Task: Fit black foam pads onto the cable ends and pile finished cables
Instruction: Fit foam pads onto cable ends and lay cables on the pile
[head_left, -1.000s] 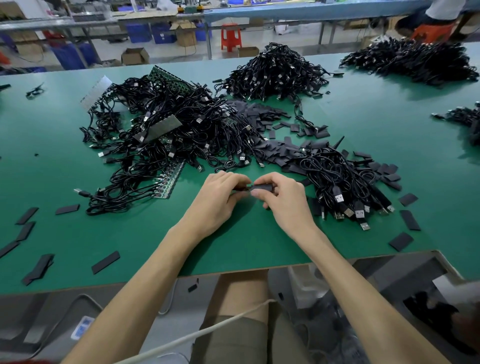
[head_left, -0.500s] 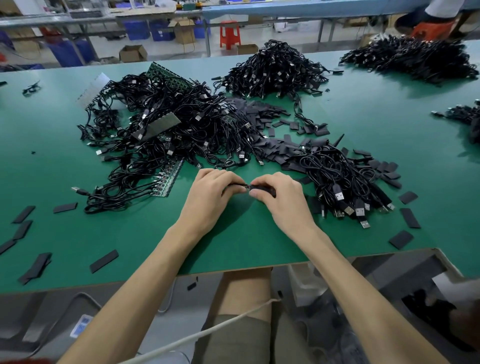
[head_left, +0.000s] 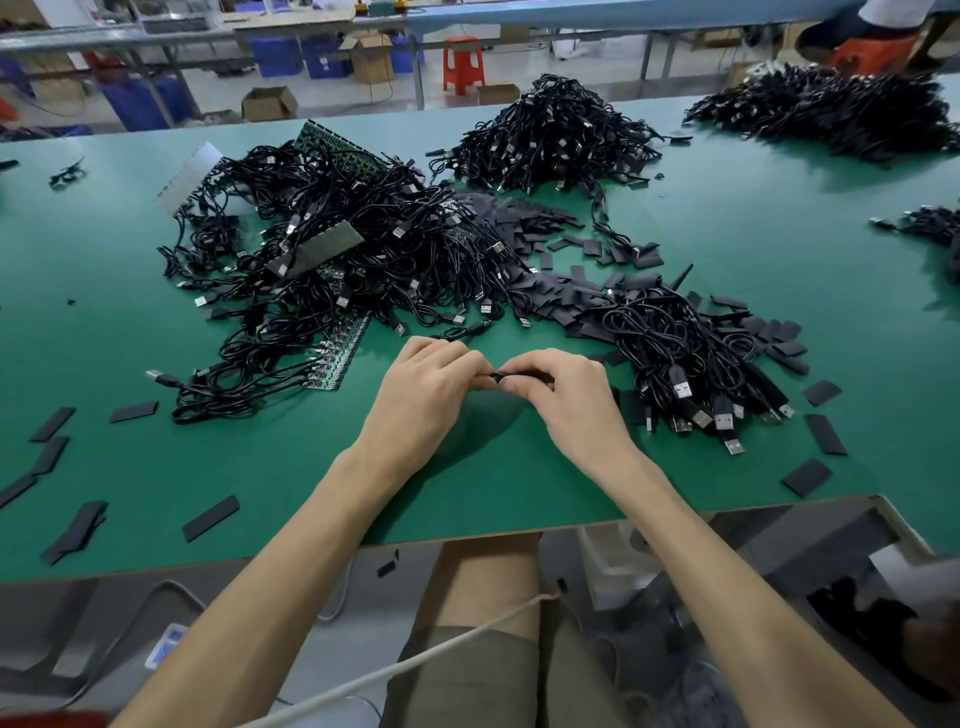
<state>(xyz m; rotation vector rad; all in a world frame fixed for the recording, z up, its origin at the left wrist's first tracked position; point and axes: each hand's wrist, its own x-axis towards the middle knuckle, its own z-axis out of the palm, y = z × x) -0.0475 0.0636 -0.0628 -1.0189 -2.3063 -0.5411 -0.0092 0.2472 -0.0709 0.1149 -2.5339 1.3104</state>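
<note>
**Black foam pad (head_left: 524, 375) and cable end pinched between both hands, mid-table**

Foam is mostly buried under fingers, so only a dark sliver shows. The right hand (head_left: 569, 402) has its thumb and curled fingers closed tight round the pad. The left hand (head_left: 423, 397) is curled the same way, pinching the cable end (head_left: 493, 374) right where it meets the pad. The two hands are nearly touching, just above the green table (head_left: 291, 457), near its front edge.

Just right of the hands is a bundle of cables (head_left: 675, 353) with USB plugs pointing towards the edge. Behind the hands, to the left, sits a big tangle of cables (head_left: 332, 270) mixed with green circuit board strips (head_left: 340, 353). A heap of loose pads (head_left: 540, 228) lies between that tangle and a tidier cable pile (head_left: 556, 135) further back. More stray pads (head_left: 210, 518) are scattered along the near left of the table. A red stool (head_left: 462, 62) stands on the floor beyond.
</note>
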